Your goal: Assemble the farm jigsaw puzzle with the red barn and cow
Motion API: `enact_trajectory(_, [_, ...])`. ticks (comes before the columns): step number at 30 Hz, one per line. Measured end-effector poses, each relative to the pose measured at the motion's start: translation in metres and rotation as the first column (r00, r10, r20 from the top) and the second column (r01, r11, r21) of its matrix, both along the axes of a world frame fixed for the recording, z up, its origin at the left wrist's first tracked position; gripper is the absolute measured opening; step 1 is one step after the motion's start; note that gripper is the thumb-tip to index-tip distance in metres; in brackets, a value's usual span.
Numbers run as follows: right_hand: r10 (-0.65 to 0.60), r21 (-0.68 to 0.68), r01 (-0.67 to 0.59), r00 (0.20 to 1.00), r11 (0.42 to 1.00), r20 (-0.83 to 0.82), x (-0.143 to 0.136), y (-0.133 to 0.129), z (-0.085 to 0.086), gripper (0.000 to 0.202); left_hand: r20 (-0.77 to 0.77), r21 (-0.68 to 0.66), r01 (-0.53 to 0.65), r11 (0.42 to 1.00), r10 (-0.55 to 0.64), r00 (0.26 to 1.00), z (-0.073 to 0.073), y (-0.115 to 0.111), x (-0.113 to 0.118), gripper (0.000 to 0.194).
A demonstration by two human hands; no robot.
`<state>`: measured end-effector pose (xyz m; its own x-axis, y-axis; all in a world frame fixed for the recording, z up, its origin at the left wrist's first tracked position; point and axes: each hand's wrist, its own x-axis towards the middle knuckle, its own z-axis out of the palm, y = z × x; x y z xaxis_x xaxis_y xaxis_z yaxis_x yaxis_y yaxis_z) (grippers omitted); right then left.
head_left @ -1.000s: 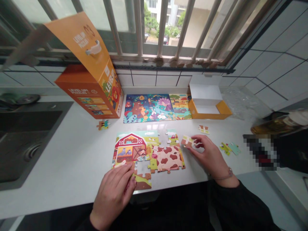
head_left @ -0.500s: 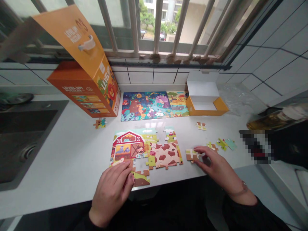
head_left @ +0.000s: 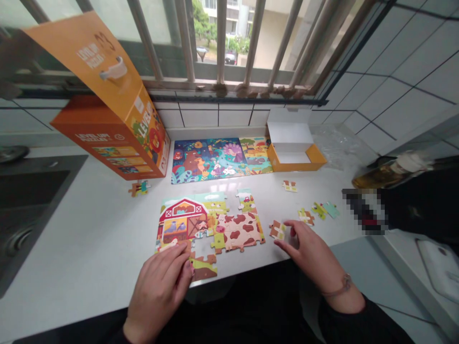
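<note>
A partly joined farm puzzle (head_left: 238,231) with a red barn and a spotted cow lies on the white counter. My left hand (head_left: 163,279) rests on its lower left part, fingers close together; whether they grip a piece is hidden. At the puzzle's right, my right hand (head_left: 304,248) has its thumb and index finger around the right side of a brown and cream piece (head_left: 277,230). Loose pieces lie beyond that hand: a cream and brown one (head_left: 289,186), a brown and green one (head_left: 306,217) and a pale green one (head_left: 331,209).
Behind lies a dark blue puzzle (head_left: 208,160). An open yellow box (head_left: 297,166) stands to its right, a tall orange box (head_left: 111,138) to its left, with a loose piece (head_left: 139,188) in front. A sink (head_left: 36,205) is far left; a bottle (head_left: 376,174) lies right.
The brown and cream piece by my right hand has turned, and the finger and thumb are spread wider around it. The whole view has shifted, with the counter's things now further left.
</note>
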<state>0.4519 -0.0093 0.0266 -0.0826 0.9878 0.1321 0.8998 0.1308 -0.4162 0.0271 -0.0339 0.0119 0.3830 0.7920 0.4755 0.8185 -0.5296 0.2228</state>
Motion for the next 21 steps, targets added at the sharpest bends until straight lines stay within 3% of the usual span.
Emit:
enact_trajectory(4, [0.277, 0.019, -0.277, 0.961, 0.961, -0.018, 0.008, 0.006, 0.017, 0.039, -0.005, -0.015, -0.001, 1.000, 0.001, 1.000, -0.002, 0.000, -0.001, 0.028])
enact_trajectory(7, [0.389, -0.018, -0.389, 0.921, 0.921, -0.031, 0.012, -0.003, 0.020, 0.045, -0.003, -0.016, 0.013, 1.000, -0.013, 1.000, -0.002, 0.001, -0.002, 0.025])
enact_trajectory(11, [0.393, 0.038, -0.394, 0.919, 0.918, 0.043, 0.017, -0.038, 0.008, 0.062, -0.001, -0.017, 0.030, 0.999, -0.030, 1.000, -0.001, 0.003, -0.004, 0.022])
enact_trajectory(14, [0.375, 0.121, -0.383, 0.923, 0.916, 0.087, 0.020, -0.061, -0.001, 0.064, -0.008, -0.018, 0.043, 0.999, -0.043, 0.999, -0.002, 0.005, -0.006, 0.022])
enact_trajectory(21, [0.325, 0.264, -0.333, 0.943, 0.905, 0.075, 0.010, -0.071, -0.003, 0.067, -0.053, -0.009, 0.067, 0.998, -0.068, 0.996, -0.002, 0.010, -0.008, 0.025])
